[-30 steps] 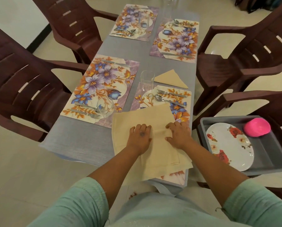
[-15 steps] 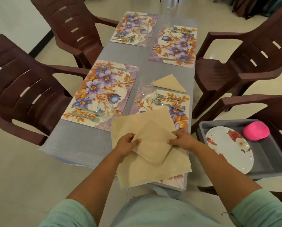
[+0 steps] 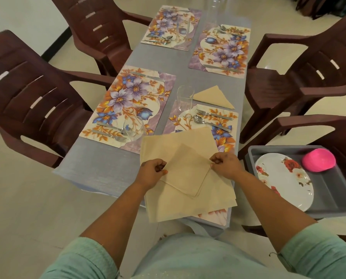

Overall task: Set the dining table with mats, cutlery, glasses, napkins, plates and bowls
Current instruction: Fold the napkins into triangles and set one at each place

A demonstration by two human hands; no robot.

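A beige napkin is lifted by two opposite corners: my left hand pinches the left corner, my right hand pinches the right one. It hangs over a pile of flat beige napkins at the near end of the grey table. That pile covers part of the near right floral mat, which carries a fork and spoon. A folded triangular napkin and a clear glass stand behind that mat. Three other floral mats with cutlery lie further along.
A grey tray to the right holds a flowered white plate and an upturned pink bowl. Brown plastic chairs stand along both sides of the table. A glass sits on the near left mat.
One second ago both hands pressed flat on the napkin pile. They then took the top napkin by its corners and lifted it, and now hold it spread wider.
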